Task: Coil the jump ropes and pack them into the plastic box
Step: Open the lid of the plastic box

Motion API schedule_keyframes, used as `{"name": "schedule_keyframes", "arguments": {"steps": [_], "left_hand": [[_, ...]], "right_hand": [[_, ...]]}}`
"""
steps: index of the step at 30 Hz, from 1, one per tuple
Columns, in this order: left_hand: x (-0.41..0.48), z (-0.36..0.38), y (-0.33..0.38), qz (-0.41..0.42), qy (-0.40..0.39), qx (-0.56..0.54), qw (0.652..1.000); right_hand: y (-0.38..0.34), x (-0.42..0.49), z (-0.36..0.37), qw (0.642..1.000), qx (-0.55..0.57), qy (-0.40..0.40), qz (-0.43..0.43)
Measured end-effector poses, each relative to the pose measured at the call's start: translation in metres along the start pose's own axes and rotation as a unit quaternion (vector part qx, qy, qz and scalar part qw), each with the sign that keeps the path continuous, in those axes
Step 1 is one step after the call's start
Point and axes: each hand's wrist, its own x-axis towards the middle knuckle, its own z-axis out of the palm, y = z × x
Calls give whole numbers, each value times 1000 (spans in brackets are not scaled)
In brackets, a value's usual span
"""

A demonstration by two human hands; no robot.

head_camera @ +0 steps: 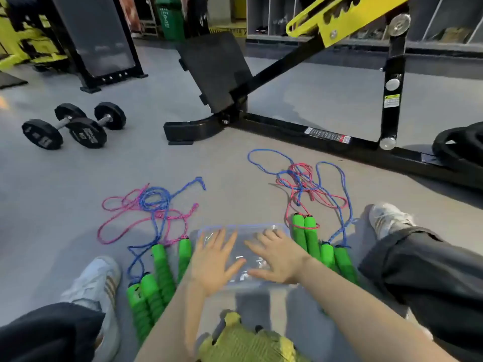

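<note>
Two dumbbells [73, 125] are lying far left, their white print too blurred to read. Loose jump ropes [154, 231] are flanking the plastic box [245, 254]; left hand [211, 262] and right hand [277, 259] are resting spread flat on it, gripping nothing.

- One clear plastic box [244, 228], on the floor between the legs.
- Two bare hands: left hand [213, 262] and right hand [277, 258], both flat with fingers spread on the box.
- Eight green handles: four in the left group [156, 278], four in the right group [321, 246].
- Two tangles of blue and pink cord: left tangle [149, 207], right tangle [305, 181]; separate ropes hard to count within them.
- Two black dumbbells [73, 125].
- Two pale shoes: left shoe [96, 283], right shoe [386, 218].
</note>
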Motion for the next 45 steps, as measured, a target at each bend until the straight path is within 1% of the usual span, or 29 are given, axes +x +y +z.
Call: {"name": "schedule_keyframes", "arguments": {"steps": [1, 2, 3, 4, 5, 7, 9, 10, 11, 14, 16, 19, 21, 22, 25, 30, 35, 37, 41, 43, 45], "left_hand": [[-3, 16, -3, 16, 36, -10, 999], [-5, 23, -3, 4, 22, -26, 999], [-8, 40, -3, 4, 37, -33, 999], [-15, 44, 1, -10, 41, -31, 999], [-14, 51, 2, -7, 69, -42, 997], [-3, 54, 0, -17, 80, -33, 996], [7, 53, -1, -27, 66, -21, 997], [11, 53, -1, -29, 53, -10, 998], [13, 54, 0, -30, 56, -4, 998], [11, 59, 2, -21, 92, 10, 995], [7, 64, 1, -2, 115, 44, 992], [-1, 69, -3, 61, 163, 105, 979], [-7, 68, -7, 81, 165, 112, 977], [-10, 66, -9, 82, 154, 109, 979], [-12, 66, -7, 109, 172, 111, 973], [0, 62, 1, 107, 111, 146, 977], [7, 51, 10, 87, 17, 177, 980], [7, 44, 12, 87, 12, 198, 976], [8, 26, 15, 91, 47, 252, 962], [9, 21, 20, 90, 49, 263, 959], [9, 16, 25, 91, 15, 259, 962]], "right_hand": [[0, -3, 16, 999, -26, 22, -27], [-1, -3, 24, 999, -24, 13, -37], [0, -4, 42, 997, -38, 27, -55], [-3, -7, 48, 995, -59, 51, -60], [2, -5, 53, 990, -72, 94, -79], [15, 6, 58, 979, -100, 148, -93], [21, 16, 57, 975, -93, 177, -95], [21, 19, 58, 977, -89, 174, -87], [20, 21, 59, 978, -87, 172, -78], [14, 23, 55, 982, -99, 149, -59], [7, 21, 51, 981, -117, 138, -69], [3, 19, 53, 978, -144, 131, -74], [3, 17, 55, 975, -159, 132, -76], [2, 15, 52, 975, -164, 131, -77], [2, 8, 42, 969, -190, 125, -98], [2, 12, 36, 961, -236, 110, -94], [-1, 13, 42, 959, -254, 87, -96], [-2, 13, 38, 961, -251, 69, -94], [-3, 14, 33, 975, -208, 38, -73], [-5, 14, 30, 979, -191, 38, -60], [-6, 14, 28, 981, -182, 35, -60]]}}
